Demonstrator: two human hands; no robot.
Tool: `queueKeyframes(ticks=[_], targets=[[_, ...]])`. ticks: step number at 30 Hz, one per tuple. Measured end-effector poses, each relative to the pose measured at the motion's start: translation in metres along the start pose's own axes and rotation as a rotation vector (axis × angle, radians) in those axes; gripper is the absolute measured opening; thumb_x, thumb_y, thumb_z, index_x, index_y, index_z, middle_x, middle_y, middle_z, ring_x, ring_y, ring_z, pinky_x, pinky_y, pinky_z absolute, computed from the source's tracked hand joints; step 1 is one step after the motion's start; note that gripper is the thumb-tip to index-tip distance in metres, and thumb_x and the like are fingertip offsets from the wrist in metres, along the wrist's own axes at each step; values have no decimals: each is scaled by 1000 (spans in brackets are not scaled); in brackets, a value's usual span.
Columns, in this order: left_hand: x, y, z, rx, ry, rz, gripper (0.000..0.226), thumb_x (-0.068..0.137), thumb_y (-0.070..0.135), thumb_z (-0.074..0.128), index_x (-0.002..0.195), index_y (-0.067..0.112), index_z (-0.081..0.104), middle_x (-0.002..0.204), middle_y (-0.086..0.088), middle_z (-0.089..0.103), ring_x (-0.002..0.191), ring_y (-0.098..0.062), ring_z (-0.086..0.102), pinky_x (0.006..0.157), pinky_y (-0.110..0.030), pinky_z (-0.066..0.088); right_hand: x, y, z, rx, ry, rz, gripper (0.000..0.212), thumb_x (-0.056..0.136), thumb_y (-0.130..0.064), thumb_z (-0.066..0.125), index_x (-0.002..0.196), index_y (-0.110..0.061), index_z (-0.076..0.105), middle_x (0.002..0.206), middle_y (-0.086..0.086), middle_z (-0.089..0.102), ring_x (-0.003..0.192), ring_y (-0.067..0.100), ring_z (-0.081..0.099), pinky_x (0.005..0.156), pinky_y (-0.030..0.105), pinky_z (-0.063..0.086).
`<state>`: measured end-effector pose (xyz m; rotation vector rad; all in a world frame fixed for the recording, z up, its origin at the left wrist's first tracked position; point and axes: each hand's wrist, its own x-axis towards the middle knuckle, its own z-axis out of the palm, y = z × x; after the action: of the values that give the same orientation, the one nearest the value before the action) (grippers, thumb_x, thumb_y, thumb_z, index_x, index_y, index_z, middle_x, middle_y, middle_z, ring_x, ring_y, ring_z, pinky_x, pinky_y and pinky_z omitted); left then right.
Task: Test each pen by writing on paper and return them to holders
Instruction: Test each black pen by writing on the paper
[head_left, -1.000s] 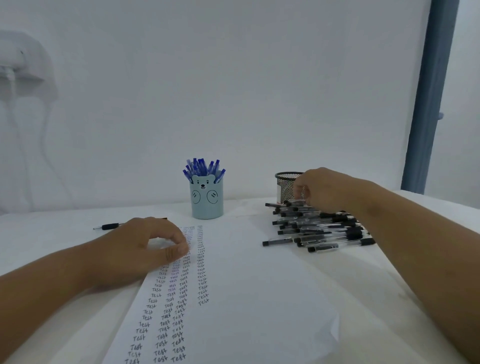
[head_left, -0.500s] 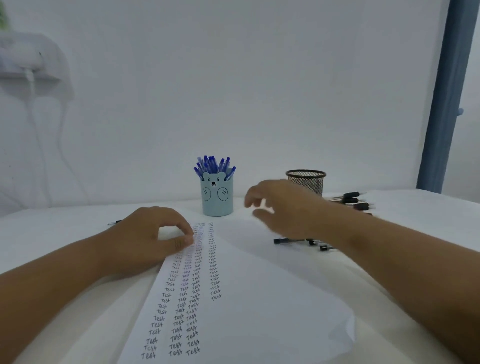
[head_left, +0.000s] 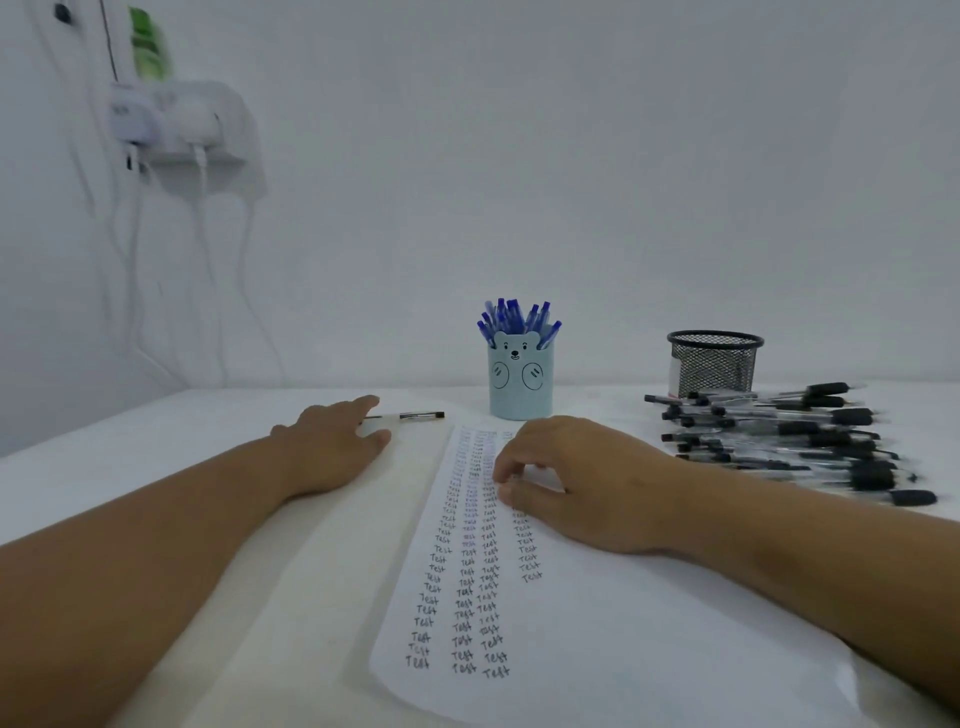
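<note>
While my left hand (head_left: 332, 447) lies flat on the table (head_left: 130, 467) with fingers stretched toward the lone pen (head_left: 410, 415), its fingertips at the pen's near end, I judge this to be the pick-up before a test stroke. That hand is loose and grasps nothing; whether a finger already touches the barrel I cannot tell. My right hand (head_left: 576, 483) rests on the paper (head_left: 649, 623) with fingers curled down near the top of the "Test" columns; it seems to hold nothing, only to pin the sheet.

Next I would need to close on the pen, bring it over the paper and write below the short fourth column, where there is room.

The bear cup (head_left: 521, 382), just beyond the paper, is full of blue pens (head_left: 514, 317). The mesh cup (head_left: 714, 364) stands to the right, apparently without pens standing in it. In front of it lies a heap of black pens (head_left: 779, 441), none yet in a holder, so much remains. Nothing blocks the lone pen. A shelf (head_left: 187, 130) with cables hangs on the wall.
</note>
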<state>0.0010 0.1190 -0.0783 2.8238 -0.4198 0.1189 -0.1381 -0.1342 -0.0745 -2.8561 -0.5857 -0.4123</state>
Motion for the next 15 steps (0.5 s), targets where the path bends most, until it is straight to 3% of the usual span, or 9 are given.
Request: queueKeyframes(ticks=[3,5,8,12,15], targets=[[3,1,0,56,69,-33,54,104,54,32,156,41,23,158,8,33,147,-24,26,117,-47,24,1,0,1,-1,2,-9,25,100,-47,52,113,-31,66,111,-17,61,108,4,53,99,33,45],[5,4,1,96,129,-34,43,104,52,36,146,48,38,145,5,42,139,-25,33,111,-45,27,1,1,2,5,4,-10,24,100,-47,53,112,-32,66,110,-17,60,108,4,52,99,34,45],[5,4,3,55,198,-4,15,99,54,48,107,49,60,117,5,49,122,-23,44,101,-42,32,2,1,2,4,5,-19,24,100,-47,53,112,-32,66,110,-16,60,108,5,52,99,33,45],[3,1,2,33,256,63,14,98,46,58,91,34,61,106,10,56,105,-17,52,89,-36,32,1,1,1,5,-7,-17,24,100,-47,52,114,-32,66,110,-18,60,108,3,51,100,31,44],[2,3,2,-192,343,204,19,101,20,54,83,26,53,85,6,64,80,-15,59,72,-29,42,1,2,2,10,-4,-15,24,100,-48,52,112,-32,66,110,-17,60,108,3,52,100,32,44]])
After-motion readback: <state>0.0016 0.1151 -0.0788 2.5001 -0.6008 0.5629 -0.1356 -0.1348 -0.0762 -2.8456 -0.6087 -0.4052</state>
